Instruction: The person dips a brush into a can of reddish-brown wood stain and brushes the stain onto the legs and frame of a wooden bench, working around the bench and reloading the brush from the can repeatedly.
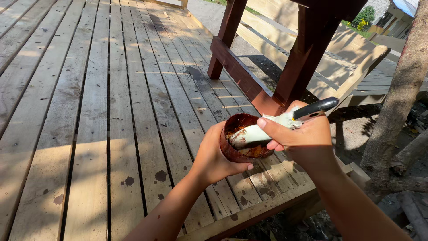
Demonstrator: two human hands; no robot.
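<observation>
Paint-stained cup (238, 154), round and reddish-brown inside and out, sits cradled in the left hand (214, 156), whose fingers curl under its base and up its near wall. It is held in the air above the edge of a plank deck (89, 111), tipped so its mouth faces right. A brush (285, 122) lies across the mouth: its pale, whitish head rests inside the cup against the brown residue, and its dark handle angles up and to the right. The right hand (303, 138) is closed around the brush's pale middle part, thumb laid along the top toward the cup, the dark handle sticking out past the knuckles. Both hands are close together, almost touching over the cup's rim, with the forearms coming in from the lower edge.

Dark drips spot the sunlit boards below the cup. Behind the hands stands a dark red-brown wooden frame (267, 67) with slanted legs. A tree trunk (401, 93) rises at the right.
</observation>
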